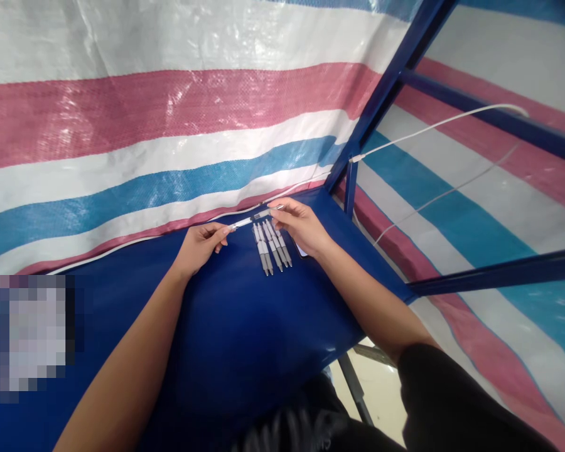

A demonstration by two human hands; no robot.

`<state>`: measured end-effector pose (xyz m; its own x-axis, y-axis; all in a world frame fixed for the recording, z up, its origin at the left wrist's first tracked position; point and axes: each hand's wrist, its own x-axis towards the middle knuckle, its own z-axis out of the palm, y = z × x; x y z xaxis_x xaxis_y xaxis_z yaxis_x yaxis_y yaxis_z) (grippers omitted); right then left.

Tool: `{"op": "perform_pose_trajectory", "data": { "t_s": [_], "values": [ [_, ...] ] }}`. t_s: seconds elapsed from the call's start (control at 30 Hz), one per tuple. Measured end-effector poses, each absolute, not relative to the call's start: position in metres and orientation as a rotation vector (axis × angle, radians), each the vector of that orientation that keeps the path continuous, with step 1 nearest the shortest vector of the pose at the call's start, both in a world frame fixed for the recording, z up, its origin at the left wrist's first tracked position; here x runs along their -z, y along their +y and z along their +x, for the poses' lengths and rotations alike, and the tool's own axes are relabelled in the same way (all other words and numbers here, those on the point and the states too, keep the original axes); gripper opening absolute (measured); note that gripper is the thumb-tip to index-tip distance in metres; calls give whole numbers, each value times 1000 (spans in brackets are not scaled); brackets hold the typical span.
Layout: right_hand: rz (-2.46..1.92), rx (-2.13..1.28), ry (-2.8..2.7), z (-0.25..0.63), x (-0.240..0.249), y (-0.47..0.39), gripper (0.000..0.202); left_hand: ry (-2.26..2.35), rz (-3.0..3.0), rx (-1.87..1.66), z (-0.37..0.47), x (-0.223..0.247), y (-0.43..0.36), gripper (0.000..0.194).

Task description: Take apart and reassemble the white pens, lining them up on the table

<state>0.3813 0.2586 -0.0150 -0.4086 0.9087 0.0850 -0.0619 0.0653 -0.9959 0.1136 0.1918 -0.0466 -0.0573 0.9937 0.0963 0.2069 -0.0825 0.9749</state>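
Upper centre of the frame: your left hand [201, 248] pinches a white pen part [243, 223] between thumb and fingertips, while your right hand [302, 227] pinches a grey pen part [262, 214] in the same manner. The two parts lie nearly in line, their inner ends meeting or almost so; whether they are joined cannot be told. Gripping towards the outer ends probably keeps the middle visible and lets you steer both sides. Just below, a row of white-and-grey pens [269, 247] rests on the blue table [245, 339], side by side with their grey ends towards you; this spacing presumably keeps each within easy reach. Beside the row, a flat object [302, 252], perhaps a phone, is partly hidden by your right hand and might be nudged by it. Behind your hands, a white cable [282, 192] follows the foot of the striped sheet [169, 113], which limits reach at the back. At right, the blue frame [371, 119] bounds the corner, with a second white cable [419, 130] across it. A pixelated patch obscures the lower left.
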Motion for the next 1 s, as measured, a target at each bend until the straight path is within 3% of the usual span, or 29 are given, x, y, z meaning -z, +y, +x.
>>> {"op": "perform_pose_trajectory", "data": {
  "t_s": [0.43, 0.7, 1.0],
  "values": [
    [-903, -1235, -1384, 389, 8, 268, 38, 1337, 1347, -1256, 112, 47, 193, 39],
    [-776, -1351, -1279, 389, 9, 269, 26, 1327, 1335, -1261, 112, 47, 193, 44],
    [-778, -1422, -1315, 383, 14, 265, 36, 1296, 1299, -1280, 111, 49, 193, 46]
  ]
}}
